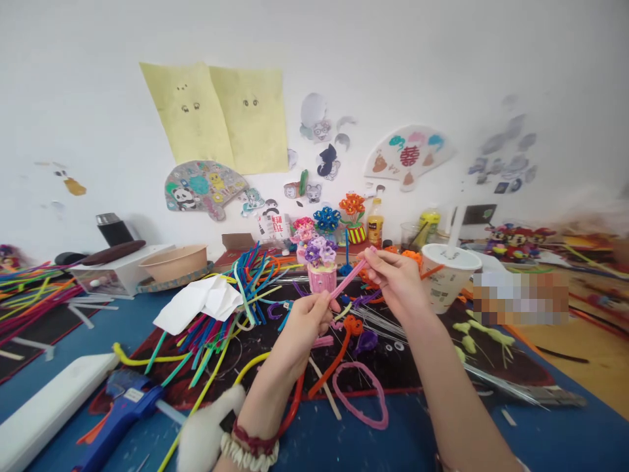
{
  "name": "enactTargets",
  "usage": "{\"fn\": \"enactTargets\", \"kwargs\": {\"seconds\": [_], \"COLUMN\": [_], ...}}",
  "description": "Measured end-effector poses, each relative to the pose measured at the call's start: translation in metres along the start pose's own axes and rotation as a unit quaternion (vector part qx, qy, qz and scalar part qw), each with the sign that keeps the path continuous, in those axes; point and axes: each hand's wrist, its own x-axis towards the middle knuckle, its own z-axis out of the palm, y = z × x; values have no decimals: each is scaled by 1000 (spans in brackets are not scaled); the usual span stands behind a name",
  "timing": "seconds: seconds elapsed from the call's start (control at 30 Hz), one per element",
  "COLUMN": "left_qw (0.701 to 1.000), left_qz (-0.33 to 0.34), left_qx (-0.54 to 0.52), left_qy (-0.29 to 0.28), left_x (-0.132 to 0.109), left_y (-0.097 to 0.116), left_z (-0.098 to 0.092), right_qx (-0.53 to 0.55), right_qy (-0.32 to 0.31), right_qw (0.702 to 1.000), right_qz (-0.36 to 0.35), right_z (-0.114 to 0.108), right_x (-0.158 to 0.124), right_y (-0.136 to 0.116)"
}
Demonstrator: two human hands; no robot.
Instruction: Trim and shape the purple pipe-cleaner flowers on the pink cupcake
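Between my two hands stretches a short bundle of pink pipe cleaners. My left hand pinches its lower end, and my right hand pinches the upper end, a little higher and to the right. Just behind them stands a small pink pot with purple pipe-cleaner flowers. Below my hands lie a pink pipe-cleaner loop, an orange pipe cleaner with a curled head and a purple curled piece.
A blue glue gun lies front left beside a long white box. Loose pipe cleaners and white paper cover the left middle. At right stands a cup with a straw; finished flower pots and bottles line the wall.
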Motion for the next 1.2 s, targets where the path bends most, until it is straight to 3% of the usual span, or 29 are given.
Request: {"fn": "enactTargets", "kwargs": {"seconds": [0.5, 0.9, 1.2], "left_qw": [998, 989, 990], "left_qz": [-40, -91, -83], "left_qx": [-36, -109, -109], "left_qy": [-36, -43, -25], "left_x": [-2, 2, 2], "left_y": [0, -2, -4], "left_z": [-2, -8, -7], "right_qx": [-3, -10, 16], "right_qy": [24, 15, 22], "right_qw": [1000, 1000, 1000], "right_qz": [2, -4, -11], "right_z": [-3, -1, 0], "right_x": [2, 0, 0], "right_y": [0, -3, -5]}}
